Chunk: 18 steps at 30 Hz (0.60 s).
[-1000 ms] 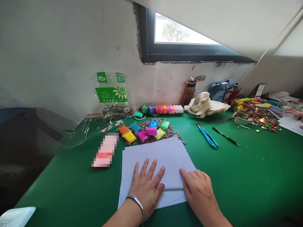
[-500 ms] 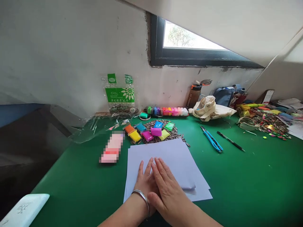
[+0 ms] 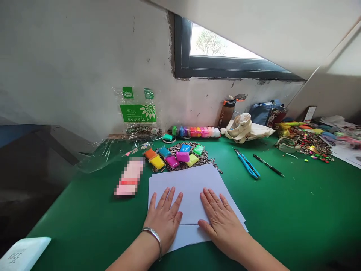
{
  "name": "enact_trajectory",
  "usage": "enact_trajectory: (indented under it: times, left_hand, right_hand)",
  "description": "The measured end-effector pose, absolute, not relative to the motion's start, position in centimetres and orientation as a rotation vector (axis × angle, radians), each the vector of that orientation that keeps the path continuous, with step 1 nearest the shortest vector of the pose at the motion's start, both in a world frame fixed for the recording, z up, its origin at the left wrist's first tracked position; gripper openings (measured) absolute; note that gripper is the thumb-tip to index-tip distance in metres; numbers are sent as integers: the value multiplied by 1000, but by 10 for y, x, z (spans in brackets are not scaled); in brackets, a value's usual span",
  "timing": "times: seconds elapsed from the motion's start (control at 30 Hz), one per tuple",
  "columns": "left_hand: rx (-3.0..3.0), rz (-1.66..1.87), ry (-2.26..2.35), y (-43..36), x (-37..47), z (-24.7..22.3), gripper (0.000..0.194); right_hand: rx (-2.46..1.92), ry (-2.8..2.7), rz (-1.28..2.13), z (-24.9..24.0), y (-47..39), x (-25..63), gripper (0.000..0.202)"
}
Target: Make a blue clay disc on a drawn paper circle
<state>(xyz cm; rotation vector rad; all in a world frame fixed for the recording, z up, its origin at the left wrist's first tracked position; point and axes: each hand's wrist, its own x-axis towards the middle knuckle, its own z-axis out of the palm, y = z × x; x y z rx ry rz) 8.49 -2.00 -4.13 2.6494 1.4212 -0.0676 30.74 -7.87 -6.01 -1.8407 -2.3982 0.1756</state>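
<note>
White sheets of paper (image 3: 186, 180) lie stacked a little unevenly on the green table, with the top sheet's near edge showing between my hands. My left hand (image 3: 165, 218), a silver bangle at its wrist, rests flat on the left part of the paper with its fingers spread. On the right part lies my right hand (image 3: 218, 218), palm down, fingers stretched out and thumb apart. Neither hand grips anything. Just beyond the paper, a heap of sunflower seeds (image 3: 208, 160) carries several small packets of coloured clay (image 3: 172, 162).
To the right lie a blue utility knife (image 3: 247, 164) and a black pen (image 3: 269, 165). Along the wall stand a seed bag (image 3: 139, 114), a row of coloured clay (image 3: 197, 131), a brown bottle (image 3: 226, 113) and a cloth bag (image 3: 249, 130). A white device (image 3: 25, 254) sits at the lower left.
My hands, overlapping at the paper's middle before, have moved apart to its left and right sides. The top sheet's raised near right corner no longer shows. The view has shifted slightly.
</note>
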Motion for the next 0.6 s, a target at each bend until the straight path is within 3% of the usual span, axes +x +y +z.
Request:
enact_trajectory:
  times: [0.27,0.43,0.6]
  left_hand:
    - [2592,-113,1535,-22,64,-39,50]
    - [2587,-137,1548,-22,66,-42,50]
    - [2609,-132,1531,-20,64,-47,52]
  right_hand:
    - [-1950,-2370,242,-42,-89,332,67]
    - [-1663,-2420,419,-16,-58,267,72]
    - [-1592,-2434,498,-33,-21,228,73]
